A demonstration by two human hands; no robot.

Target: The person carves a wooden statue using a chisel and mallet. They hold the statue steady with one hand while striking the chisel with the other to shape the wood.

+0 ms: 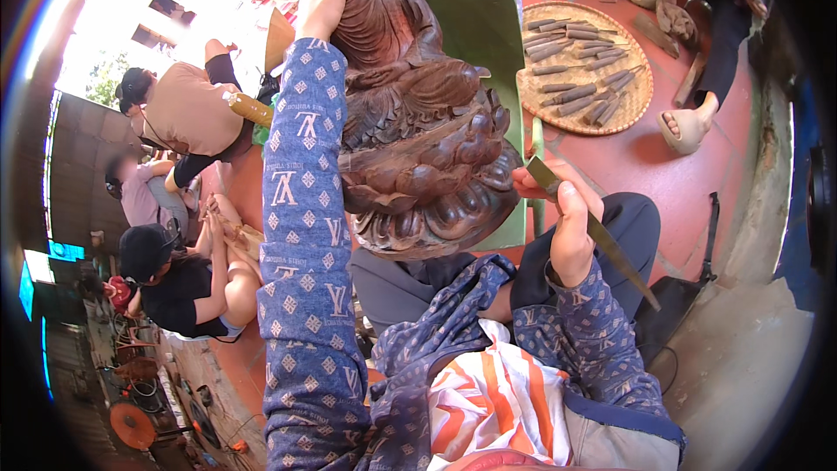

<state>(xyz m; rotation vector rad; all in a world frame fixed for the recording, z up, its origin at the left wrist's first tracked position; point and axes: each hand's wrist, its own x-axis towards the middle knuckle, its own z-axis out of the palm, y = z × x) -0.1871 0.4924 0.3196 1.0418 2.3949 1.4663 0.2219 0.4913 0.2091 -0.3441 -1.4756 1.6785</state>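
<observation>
A dark brown carved wooden statue (392, 44) of a seated robed figure leans before me, its head at the top edge of the view and its petalled base (436, 214) toward my lap. My left hand (330, 7) grips it at the shoulder, near the neck; some fingers are hidden. Close to the base's right side, my right hand (571, 218) is closed around a long, thin, flat olive-grey strip (615, 257). One end points to the carving and the other slants down past my wrist. Whether the strip is a blade, file or abrasive cannot be told.
Behind the statue stands a green plastic chair (475, 13). A round woven tray (641, 92) with several chisel-like tools (580, 105) lies on the red tiles, right. People sit along the left (187, 109); another person's sandalled foot (689, 126) is at right. A black bag (667, 310) lies beside my knee.
</observation>
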